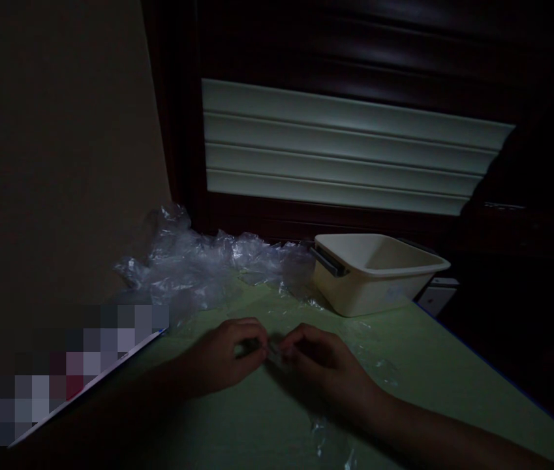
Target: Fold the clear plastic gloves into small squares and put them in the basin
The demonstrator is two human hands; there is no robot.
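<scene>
Over the green tabletop point(228, 424), my left hand point(237, 356) is closed in a pinch, thumb against fingertips. My right hand point(328, 359) pinches close beside it, its fingertips almost meeting those of the left. Between them there seems to be something small and thin, too dark to make out. Clear plastic film point(377, 365) lies to the right of my right hand. Another clear plastic piece point(325, 437) shows below that wrist.
Crumpled clear plastic bags point(183, 267) are heaped along the back left. A cream plastic bin point(374, 294) with dark handles stands at the back right, near the table edge. Behind rises dark wood with pale slats point(345, 143). A white object point(438, 294) sits beyond the bin.
</scene>
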